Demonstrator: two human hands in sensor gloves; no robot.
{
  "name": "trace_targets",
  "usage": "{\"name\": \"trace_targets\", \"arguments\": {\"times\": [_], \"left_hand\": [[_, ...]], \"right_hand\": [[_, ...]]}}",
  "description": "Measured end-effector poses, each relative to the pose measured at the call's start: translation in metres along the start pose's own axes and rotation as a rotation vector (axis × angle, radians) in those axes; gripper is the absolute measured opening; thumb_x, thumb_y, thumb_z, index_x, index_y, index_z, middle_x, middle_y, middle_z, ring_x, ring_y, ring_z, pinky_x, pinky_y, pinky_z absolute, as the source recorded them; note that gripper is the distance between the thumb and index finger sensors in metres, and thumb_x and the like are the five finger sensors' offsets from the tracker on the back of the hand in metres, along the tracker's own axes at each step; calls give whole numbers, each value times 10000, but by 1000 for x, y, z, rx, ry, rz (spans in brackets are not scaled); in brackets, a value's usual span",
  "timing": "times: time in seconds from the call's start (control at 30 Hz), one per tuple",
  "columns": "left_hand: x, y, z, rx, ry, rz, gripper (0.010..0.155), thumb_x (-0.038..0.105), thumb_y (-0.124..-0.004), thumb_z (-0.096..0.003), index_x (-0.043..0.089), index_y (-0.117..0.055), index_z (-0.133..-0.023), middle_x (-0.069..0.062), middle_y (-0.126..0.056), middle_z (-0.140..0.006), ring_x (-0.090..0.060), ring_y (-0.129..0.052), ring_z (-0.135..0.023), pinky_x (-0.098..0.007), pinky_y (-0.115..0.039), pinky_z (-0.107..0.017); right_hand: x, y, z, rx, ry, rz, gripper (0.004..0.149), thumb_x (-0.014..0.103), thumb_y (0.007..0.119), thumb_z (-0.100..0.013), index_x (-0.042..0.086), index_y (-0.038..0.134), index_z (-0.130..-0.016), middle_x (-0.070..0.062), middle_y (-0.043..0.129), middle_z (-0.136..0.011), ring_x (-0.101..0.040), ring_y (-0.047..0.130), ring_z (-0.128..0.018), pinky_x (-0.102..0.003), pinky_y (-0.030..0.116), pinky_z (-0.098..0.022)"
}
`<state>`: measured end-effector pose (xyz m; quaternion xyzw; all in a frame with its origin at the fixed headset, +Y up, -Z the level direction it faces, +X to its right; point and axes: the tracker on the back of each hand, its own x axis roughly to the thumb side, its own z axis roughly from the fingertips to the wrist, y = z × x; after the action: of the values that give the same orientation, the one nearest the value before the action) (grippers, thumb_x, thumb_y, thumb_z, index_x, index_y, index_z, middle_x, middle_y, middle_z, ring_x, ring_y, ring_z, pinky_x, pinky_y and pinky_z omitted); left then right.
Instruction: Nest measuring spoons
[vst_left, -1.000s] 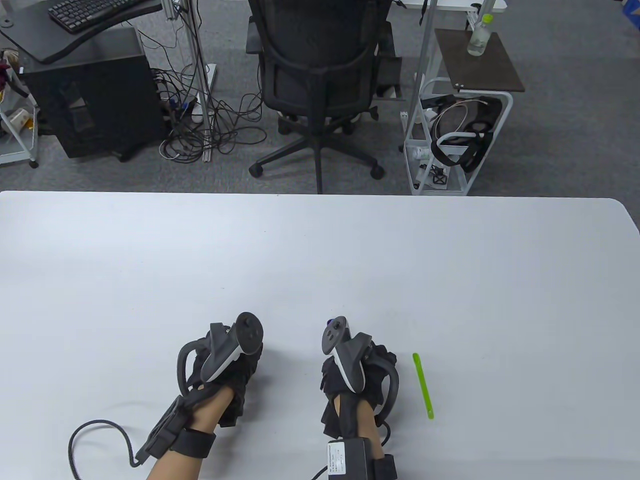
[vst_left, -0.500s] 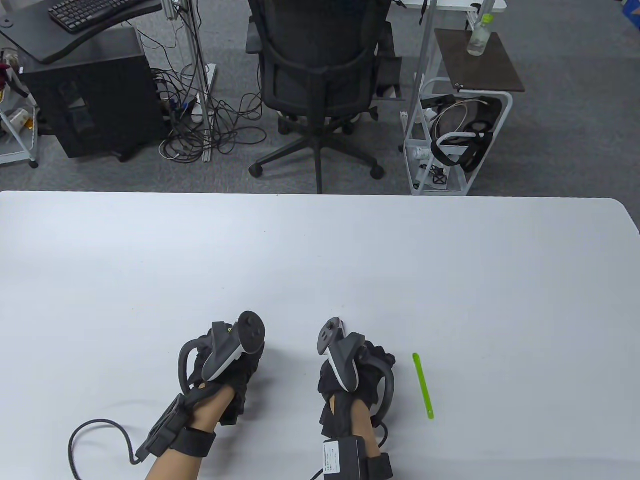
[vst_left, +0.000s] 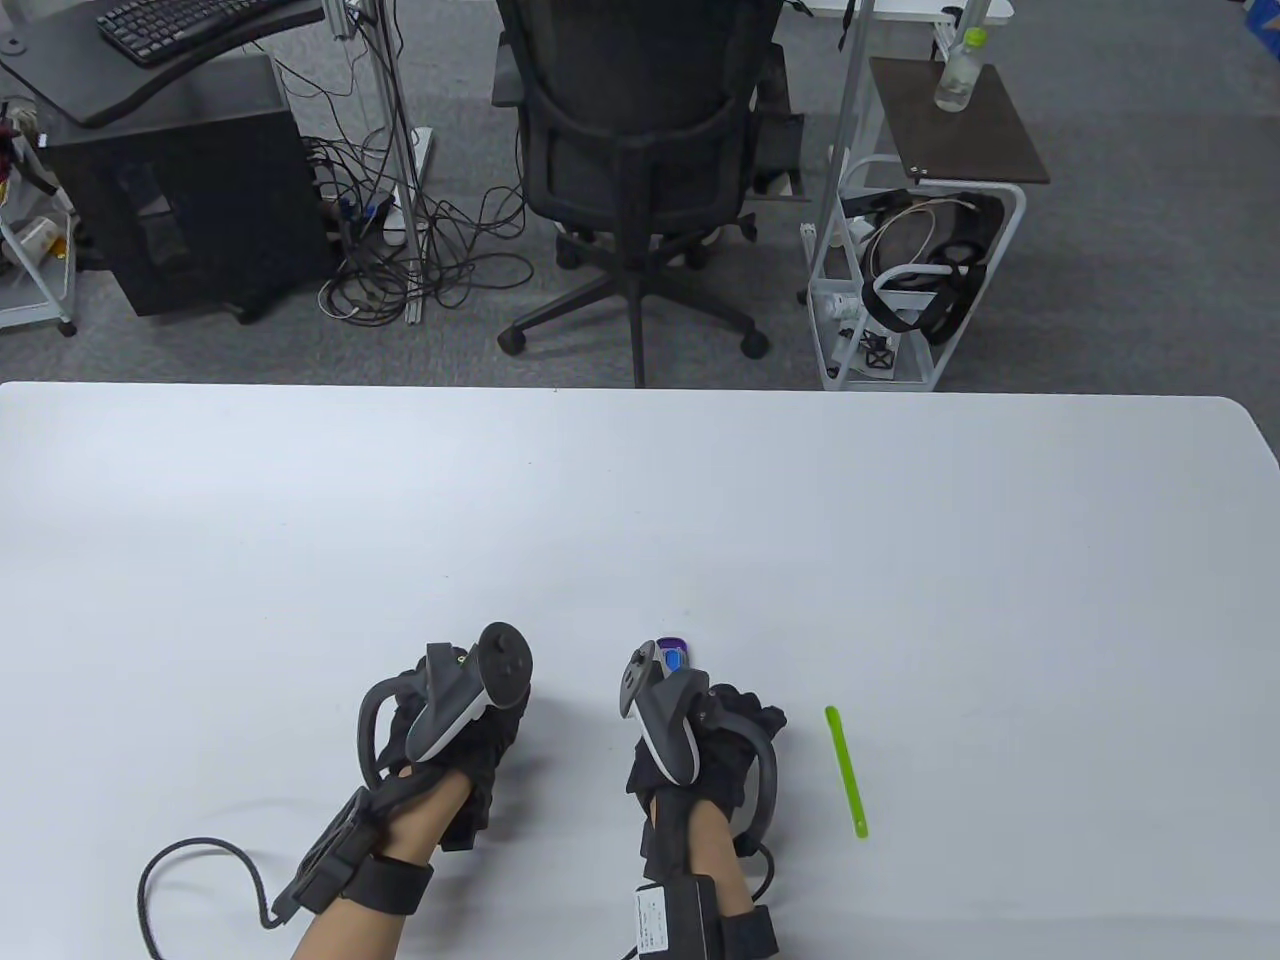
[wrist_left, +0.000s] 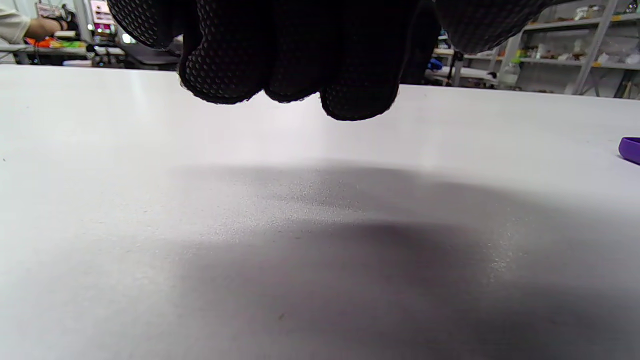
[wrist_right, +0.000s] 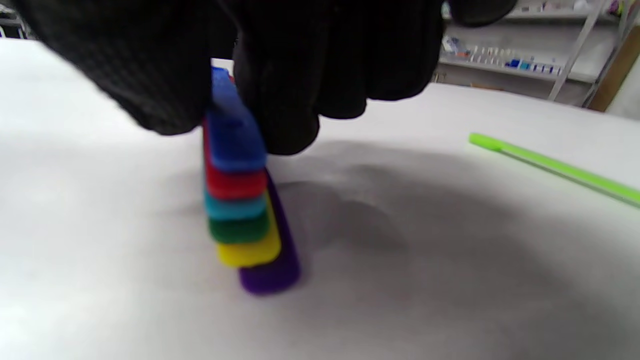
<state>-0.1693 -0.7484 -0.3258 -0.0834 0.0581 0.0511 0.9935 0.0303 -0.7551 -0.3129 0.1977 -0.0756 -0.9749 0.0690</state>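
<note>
My right hand (vst_left: 690, 700) grips a nested stack of measuring spoons (wrist_right: 240, 200) by the handles. The layers are blue, red, teal, green, yellow and purple, with the purple end touching the table. In the table view the stack's purple and blue end (vst_left: 672, 655) pokes out beyond the tracker. My left hand (vst_left: 470, 725) hovers just above the table to the left, with its fingers (wrist_left: 300, 85) curled in and nothing visible in them. The purple spoon end (wrist_left: 631, 149) shows at the right edge of the left wrist view.
A thin lime-green stick (vst_left: 846, 772) lies on the white table (vst_left: 640, 520) just right of my right hand; it also shows in the right wrist view (wrist_right: 560, 170). A black cable (vst_left: 190, 880) loops at the front left. An office chair (vst_left: 640, 150) stands beyond the far edge.
My right hand has rolled and shifted slightly left, and the purple and blue end of the spoon stack now shows beyond the tracker. My left hand has barely moved.
</note>
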Motion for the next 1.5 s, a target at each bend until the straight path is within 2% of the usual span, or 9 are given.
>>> {"name": "trace_targets", "arguments": {"times": [0.43, 0.63, 0.8, 0.9, 1.0, 1.1, 1.17, 1.27, 1.5], "left_hand": [[1, 0, 0, -3, -2, -1, 546, 538, -673, -466, 127, -887, -755, -78, -855, -778, -365, -880, -681, -607, -653, -650], [1, 1, 0, 4, -17, 13, 539, 533, -673, -468, 134, -878, -767, -74, -847, -790, -360, -876, -690, -604, -651, -654], [-1, 4, 0, 15, -26, 14, 525, 536, -673, -466, 150, -895, -745, -60, -867, -767, -342, -898, -664, -589, -675, -642], [-7, 8, 1, 40, -33, 107, 503, 525, -678, -468, 154, -922, -703, -53, -895, -727, -336, -915, -629, -583, -691, -629], [-13, 7, 0, 49, -27, 100, 498, 524, -679, -468, 154, -927, -691, -48, -899, -719, -336, -916, -625, -582, -691, -630], [-17, 4, -3, 32, -11, 80, 495, 522, -679, -468, 155, -927, -689, -47, -899, -719, -335, -916, -627, -583, -690, -631], [-20, 3, -4, 23, -5, 89, 495, 521, -679, -469, 154, -926, -692, -48, -897, -721, -337, -914, -631, -584, -688, -632], [-22, 2, -6, 22, 0, 94, 495, 521, -680, -469, 154, -927, -691, -49, -897, -722, -338, -913, -631, -585, -688, -632], [-21, 1, -6, 47, -16, 92, 491, 512, -681, -470, 153, -919, -706, -50, -889, -737, -341, -907, -648, -589, -679, -640]], "right_hand": [[2, 3, -1, -4, -13, 35, 452, 540, 818, -296, 221, 907, -603, 5, 805, -851, -342, 762, -793, -582, 503, -742], [-8, -5, -2, -16, -32, -14, 506, 567, 787, -289, 214, 892, -636, -11, 782, -880, -357, 735, -815, -590, 476, -749], [-25, -17, -18, 30, -39, -76, 521, 573, 765, -308, 221, 866, -680, -33, 750, -926, -377, 700, -846, -600, 445, -759], [-32, -21, -30, 36, -38, -140, 521, 564, 770, -306, 218, 863, -685, -35, 750, -925, -380, 696, -847, -599, 440, -762], [-40, -25, -40, 53, -46, -168, 512, 556, 771, -310, 223, 861, -689, -32, 747, -929, -378, 693, -852, -599, 438, -764], [-53, -30, -52, 94, -68, -180, 467, 512, 799, -320, 235, 859, -692, -18, 738, -935, -371, 684, -863, -598, 429, -769], [-69, -34, -61, 56, -45, -177, 442, 486, 817, -322, 243, 862, -689, -10, 744, -929, -365, 690, -862, -596, 433, -770], [-95, -33, -74, 61, 0, -159, 434, 475, 826, -323, 244, 862, -687, -6, 742, -929, -365, 690, -862, -596, 433, -770], [-145, -3, -87, 141, 80, -129, 477, 503, 842, -301, 235, 859, -695, -13, 737, -931, -367, 683, -863, -599, 428, -769]]}}
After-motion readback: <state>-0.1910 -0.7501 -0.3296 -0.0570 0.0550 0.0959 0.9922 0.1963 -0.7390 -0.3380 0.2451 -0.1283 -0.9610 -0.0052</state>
